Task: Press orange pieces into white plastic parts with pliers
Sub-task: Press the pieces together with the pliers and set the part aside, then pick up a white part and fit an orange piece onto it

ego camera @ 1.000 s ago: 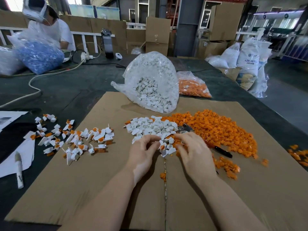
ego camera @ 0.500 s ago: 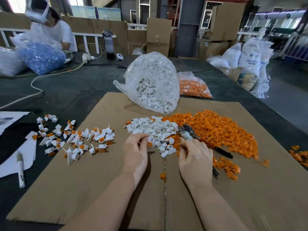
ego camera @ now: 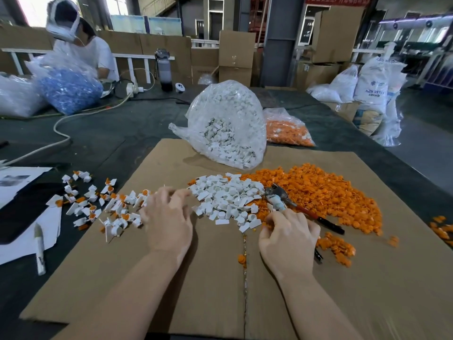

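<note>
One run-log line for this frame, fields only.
left hand: open, over finished pieces | right hand: grips pliers | white parts and orange pieces: loose on cardboard

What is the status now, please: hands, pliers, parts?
Left hand open, at finished pile. Right hand gripping pliers, jaws between white parts and orange pieces. Nothing in the way.

Dark worktop [ego camera: 103, 143] stretching back, stacked cardboard boxes [ego camera: 235, 55] along the far wall, grey steel column [ego camera: 279, 42], white sacks [ego camera: 372, 82] at right, daylight through windows [ego camera: 36, 8] top left
</note>
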`<state>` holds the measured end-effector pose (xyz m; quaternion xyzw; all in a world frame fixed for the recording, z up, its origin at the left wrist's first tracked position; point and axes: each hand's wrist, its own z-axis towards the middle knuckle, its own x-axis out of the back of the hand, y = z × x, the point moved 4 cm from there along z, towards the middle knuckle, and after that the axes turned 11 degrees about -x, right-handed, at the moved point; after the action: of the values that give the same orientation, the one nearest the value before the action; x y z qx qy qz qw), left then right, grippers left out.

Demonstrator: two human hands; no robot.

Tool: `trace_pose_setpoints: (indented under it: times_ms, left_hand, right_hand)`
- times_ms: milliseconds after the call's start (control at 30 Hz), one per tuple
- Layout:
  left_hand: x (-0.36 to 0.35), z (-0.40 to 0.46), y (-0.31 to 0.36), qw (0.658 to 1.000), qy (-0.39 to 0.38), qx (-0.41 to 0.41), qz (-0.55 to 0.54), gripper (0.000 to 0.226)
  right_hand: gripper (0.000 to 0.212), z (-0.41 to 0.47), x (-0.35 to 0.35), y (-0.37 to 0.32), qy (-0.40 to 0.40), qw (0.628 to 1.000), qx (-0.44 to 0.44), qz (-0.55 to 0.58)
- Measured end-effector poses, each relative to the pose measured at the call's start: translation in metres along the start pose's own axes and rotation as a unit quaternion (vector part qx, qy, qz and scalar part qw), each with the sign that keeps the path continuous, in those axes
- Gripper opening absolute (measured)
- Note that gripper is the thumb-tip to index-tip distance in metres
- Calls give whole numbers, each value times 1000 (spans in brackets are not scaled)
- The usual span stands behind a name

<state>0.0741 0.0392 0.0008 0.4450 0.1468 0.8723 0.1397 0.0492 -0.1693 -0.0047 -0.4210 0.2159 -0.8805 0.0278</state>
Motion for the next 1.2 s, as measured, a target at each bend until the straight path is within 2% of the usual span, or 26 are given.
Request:
trace_pose_setpoints:
  times_ms: [100, 233, 367, 433, 500, 567, 633, 767, 900, 1067, 1200]
  left_hand:
    - [-8, -2, 20, 996, -39, -81, -5, 19]
    - [-26, -2, 32, 987, -127, -101, 13, 27]
    - [-29, -3, 35, 986, -132, -99, -26, 18]
    - [-27, -5, 40, 984, -123, -97, -86, 13]
    - [-26, -6, 46, 971, -127, -55, -194, 10]
    - [-27, -8, 54, 947, -136, -22, -290, 16]
    - [-29, -10, 60, 933, -139, -15, -332, 19]
    - [-33, -12, 62, 930, -154, -6, -334, 20]
    - [-33, -14, 60, 924, -168, -16, -343, 36]
    - [-34, -13, 59, 939, -135, -38, -314, 20]
    - [-34, -14, 59, 943, -128, -56, -302, 18]
  right_hand:
    - [15, 0, 0, -1, -14, 1000, 1, -13]
    - [16, 0, -3, 0, -35, 999, -1, -23]
    - [17, 0, -4, 0, -50, 998, 5, 31]
    - [19, 0, -1, -3, -42, 997, 18, 66]
    - [21, 1, 2, -6, -38, 994, 38, 95]
    - [20, 1, 4, -7, -53, 991, 50, 115]
    - [16, 2, 3, -6, -71, 988, 51, 128]
    - [7, 1, 2, -6, -95, 983, 53, 147]
    - [7, 2, 4, -8, -98, 978, 57, 177]
    - [6, 4, 5, -7, -112, 959, 58, 253]
    - [9, 5, 3, -4, -132, 938, 33, 317]
